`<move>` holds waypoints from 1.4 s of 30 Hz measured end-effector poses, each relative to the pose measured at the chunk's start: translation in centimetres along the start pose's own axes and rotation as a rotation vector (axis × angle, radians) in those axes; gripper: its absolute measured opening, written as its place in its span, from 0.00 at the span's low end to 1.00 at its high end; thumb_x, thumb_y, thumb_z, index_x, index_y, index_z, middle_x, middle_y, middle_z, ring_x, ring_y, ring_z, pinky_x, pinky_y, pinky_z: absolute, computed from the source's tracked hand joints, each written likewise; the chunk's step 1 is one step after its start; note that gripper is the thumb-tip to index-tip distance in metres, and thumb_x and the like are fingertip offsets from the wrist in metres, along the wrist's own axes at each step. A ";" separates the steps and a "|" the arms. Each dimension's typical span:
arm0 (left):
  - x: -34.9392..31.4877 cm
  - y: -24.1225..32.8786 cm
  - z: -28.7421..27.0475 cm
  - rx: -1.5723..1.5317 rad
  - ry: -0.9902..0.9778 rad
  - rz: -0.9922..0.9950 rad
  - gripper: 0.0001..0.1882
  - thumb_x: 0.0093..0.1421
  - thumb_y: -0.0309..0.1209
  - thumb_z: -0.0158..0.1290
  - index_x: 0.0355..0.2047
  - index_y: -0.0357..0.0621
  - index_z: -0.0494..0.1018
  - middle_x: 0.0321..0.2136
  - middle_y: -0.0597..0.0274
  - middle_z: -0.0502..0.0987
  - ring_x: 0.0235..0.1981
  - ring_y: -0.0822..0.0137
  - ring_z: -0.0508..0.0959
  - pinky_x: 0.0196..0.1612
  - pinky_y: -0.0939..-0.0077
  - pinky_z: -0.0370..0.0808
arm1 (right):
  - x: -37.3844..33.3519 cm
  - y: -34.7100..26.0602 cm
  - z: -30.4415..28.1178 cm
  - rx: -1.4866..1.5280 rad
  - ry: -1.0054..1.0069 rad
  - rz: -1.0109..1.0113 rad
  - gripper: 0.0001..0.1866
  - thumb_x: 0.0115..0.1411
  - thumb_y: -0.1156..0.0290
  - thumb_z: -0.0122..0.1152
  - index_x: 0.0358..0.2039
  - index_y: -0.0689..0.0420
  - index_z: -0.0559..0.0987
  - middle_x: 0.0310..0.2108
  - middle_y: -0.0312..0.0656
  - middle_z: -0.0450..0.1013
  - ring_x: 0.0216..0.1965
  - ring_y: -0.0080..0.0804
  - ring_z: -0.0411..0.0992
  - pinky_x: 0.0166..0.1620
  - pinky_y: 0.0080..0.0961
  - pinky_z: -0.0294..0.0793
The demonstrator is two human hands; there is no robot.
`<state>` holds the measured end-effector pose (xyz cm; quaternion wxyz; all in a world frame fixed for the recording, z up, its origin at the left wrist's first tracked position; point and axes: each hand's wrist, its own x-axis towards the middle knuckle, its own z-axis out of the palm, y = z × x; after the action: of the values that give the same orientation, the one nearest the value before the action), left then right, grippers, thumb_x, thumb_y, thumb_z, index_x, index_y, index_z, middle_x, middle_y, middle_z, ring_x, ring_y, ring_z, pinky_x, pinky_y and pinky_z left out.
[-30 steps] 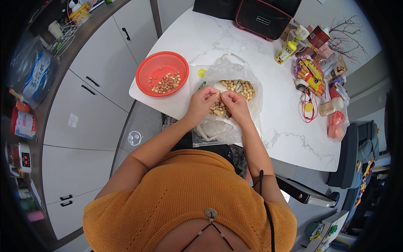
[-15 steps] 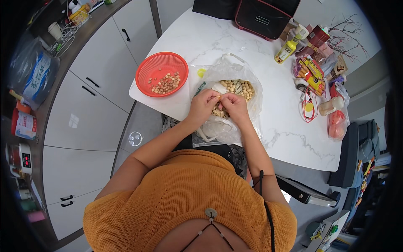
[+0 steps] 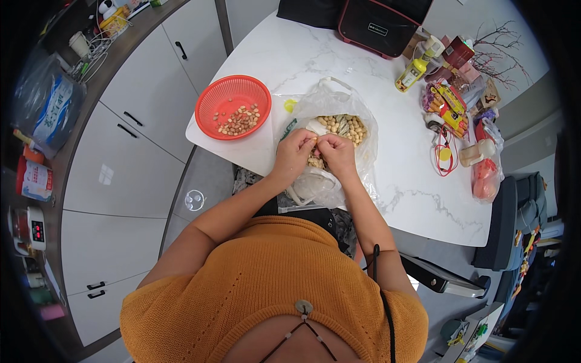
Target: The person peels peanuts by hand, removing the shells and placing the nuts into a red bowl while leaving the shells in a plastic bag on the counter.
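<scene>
My left hand and my right hand meet fingertip to fingertip over an opened white plastic bag. Both pinch a small peanut, mostly hidden by the fingers. Unshelled peanuts fill the far part of the bag, with a striped piece among them. Empty, broken peanut shells show below my hands, nearer to me. To the left stands a red plastic colander, and shelled reddish-brown peanuts lie scattered on its bottom.
The white marble-patterned table carries a black appliance at the back. On its right side are a yellow bottle, snack packets, a red cord and a bag with red items. White cabinets line the left.
My fingers shift only slightly around the peanut, and both hands stay over the bag. The colander and its peanuts look the same.
</scene>
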<state>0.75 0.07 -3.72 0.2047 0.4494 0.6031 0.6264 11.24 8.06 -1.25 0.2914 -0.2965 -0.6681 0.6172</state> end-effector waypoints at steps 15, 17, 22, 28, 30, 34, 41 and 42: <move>-0.3 1.2 0.2 0.004 0.084 0.001 0.03 0.55 0.21 0.47 0.30 0.37 0.69 0.22 0.64 0.71 0.22 0.78 0.69 0.25 0.85 0.66 | -0.2 -0.3 0.7 0.013 0.049 -0.034 0.07 0.51 0.77 0.51 0.24 0.65 0.78 0.17 0.37 0.72 0.18 0.17 0.68 0.22 0.12 0.65; -0.3 1.8 0.2 -0.056 0.089 -0.068 0.03 0.52 0.21 0.49 0.29 0.36 0.69 0.23 0.59 0.70 0.22 0.70 0.70 0.27 0.79 0.67 | -0.2 -0.6 0.8 0.008 0.061 -0.031 0.07 0.51 0.77 0.51 0.24 0.65 0.78 0.16 0.37 0.72 0.18 0.16 0.68 0.22 0.12 0.65; -0.4 0.7 0.5 -0.104 0.149 -0.044 0.03 0.53 0.21 0.48 0.29 0.37 0.69 0.22 0.59 0.70 0.22 0.71 0.70 0.26 0.79 0.67 | 0.1 0.1 1.2 0.068 0.064 -0.034 0.07 0.51 0.77 0.51 0.23 0.65 0.77 0.16 0.37 0.72 0.18 0.16 0.68 0.23 0.11 0.65; -0.4 0.9 0.4 -0.148 0.130 -0.072 0.03 0.53 0.21 0.49 0.29 0.37 0.69 0.22 0.60 0.70 0.22 0.72 0.70 0.27 0.80 0.68 | -0.1 -0.1 1.2 0.028 0.055 -0.042 0.07 0.52 0.77 0.51 0.24 0.64 0.78 0.17 0.36 0.72 0.19 0.16 0.67 0.23 0.11 0.65; -0.4 1.3 0.1 -0.143 0.122 -0.053 0.03 0.52 0.21 0.50 0.29 0.37 0.70 0.24 0.60 0.70 0.22 0.72 0.70 0.27 0.80 0.68 | -0.2 -0.3 1.0 0.014 0.043 -0.026 0.07 0.53 0.76 0.51 0.25 0.64 0.78 0.18 0.37 0.72 0.19 0.16 0.68 0.24 0.11 0.65; -0.1 1.8 -0.5 -0.011 0.121 0.052 0.07 0.51 0.20 0.51 0.32 0.36 0.71 0.27 0.59 0.70 0.24 0.70 0.71 0.27 0.80 0.68 | -0.5 -0.8 0.6 0.047 0.014 0.037 0.07 0.54 0.75 0.52 0.28 0.64 0.77 0.19 0.36 0.73 0.21 0.16 0.68 0.25 0.11 0.65; 0.3 2.9 -1.5 0.104 0.052 0.084 0.08 0.50 0.19 0.52 0.33 0.37 0.73 0.25 0.63 0.70 0.24 0.75 0.71 0.27 0.85 0.68 | -0.2 -0.5 0.1 0.157 -0.016 0.079 0.06 0.53 0.76 0.54 0.29 0.65 0.76 0.20 0.36 0.72 0.22 0.15 0.68 0.26 0.10 0.66; 0.3 2.9 -1.6 0.130 0.049 0.107 0.08 0.50 0.19 0.52 0.33 0.37 0.73 0.25 0.62 0.70 0.24 0.74 0.71 0.27 0.84 0.68 | -0.2 -0.5 0.1 0.138 -0.014 0.079 0.06 0.53 0.76 0.54 0.28 0.65 0.76 0.20 0.36 0.72 0.22 0.15 0.68 0.26 0.10 0.66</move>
<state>0.16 -1.15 -0.72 0.1265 0.4778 0.6225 0.6067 11.28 7.85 -0.78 0.2819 -0.2972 -0.6138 0.6749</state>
